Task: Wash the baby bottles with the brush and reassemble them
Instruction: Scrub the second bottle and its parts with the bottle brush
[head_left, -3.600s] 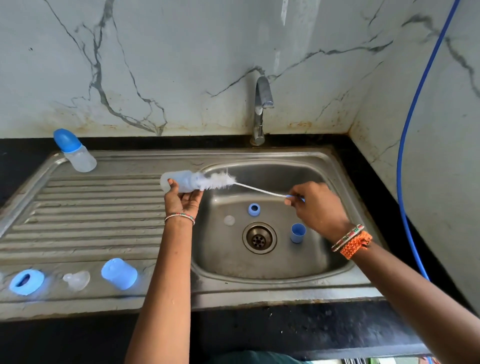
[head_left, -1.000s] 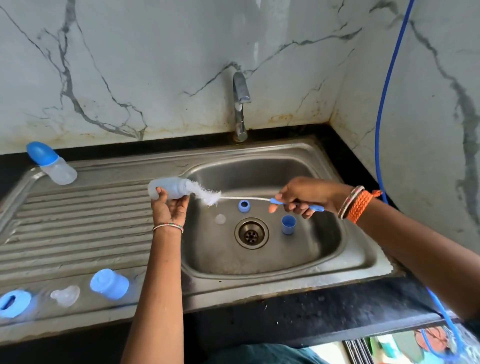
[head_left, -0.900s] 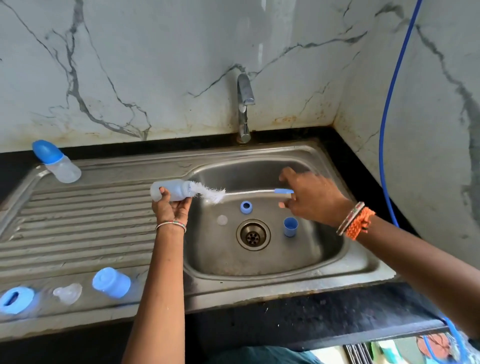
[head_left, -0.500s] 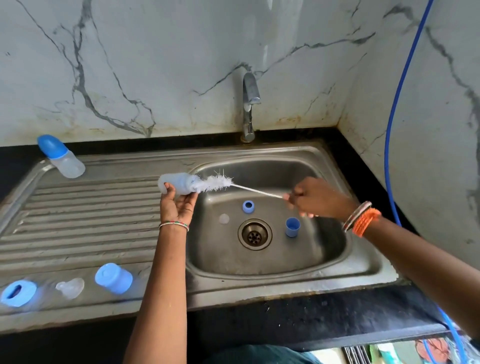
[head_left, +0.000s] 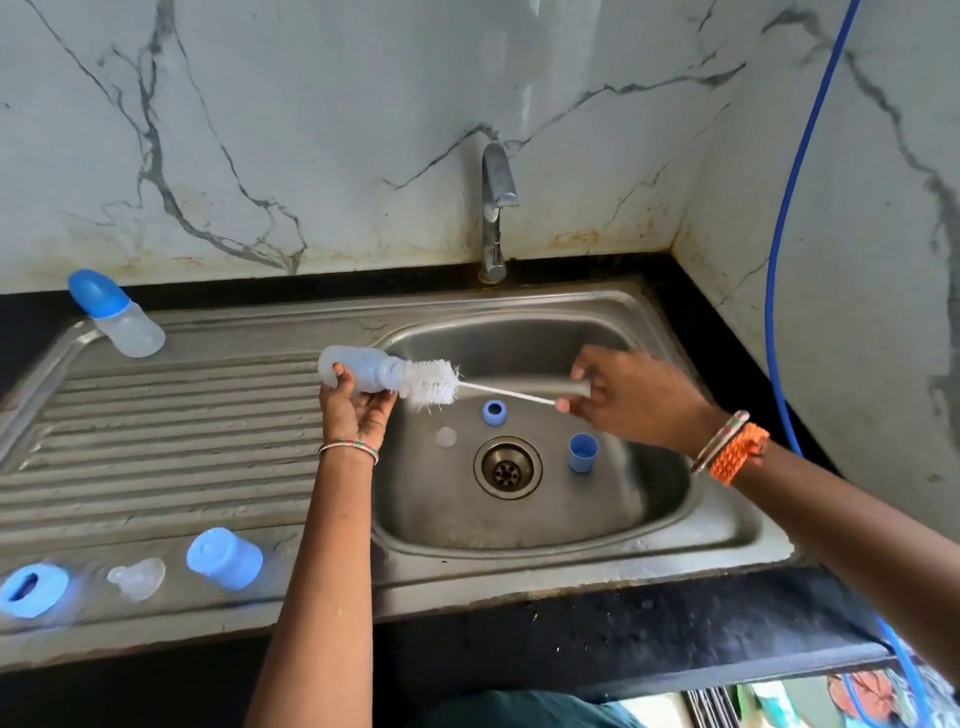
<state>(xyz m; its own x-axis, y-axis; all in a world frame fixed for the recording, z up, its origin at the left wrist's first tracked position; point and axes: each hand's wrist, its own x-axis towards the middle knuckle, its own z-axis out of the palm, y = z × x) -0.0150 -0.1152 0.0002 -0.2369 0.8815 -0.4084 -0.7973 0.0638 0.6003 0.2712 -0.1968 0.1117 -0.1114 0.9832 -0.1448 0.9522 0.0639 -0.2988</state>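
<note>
My left hand (head_left: 353, 410) grips a clear baby bottle (head_left: 358, 371) held sideways over the basin's left rim, mouth pointing right. A white bottle brush (head_left: 431, 384) has its bristles mostly outside the mouth, its tip inside. My right hand (head_left: 628, 400) holds the brush's thin handle over the basin. In the sink basin (head_left: 649, 499) lie a blue ring (head_left: 494, 411), a blue cap (head_left: 583, 453) and a clear disc (head_left: 445, 437). On the drainboard's front edge sit a blue cap (head_left: 224, 558), a clear nipple (head_left: 136, 578) and a blue collar (head_left: 32, 591).
An assembled bottle with a blue cap (head_left: 115, 314) leans at the drainboard's (head_left: 156, 441) back left corner. The tap (head_left: 494, 208) stands behind the basin, not running. A blue hose (head_left: 779, 260) hangs down the right wall. Black counter edges surround the sink.
The brush has slid in and out of the bottle. Since half a second ago it has drawn back a little, with more bristles showing outside the mouth. The other parts have not moved.
</note>
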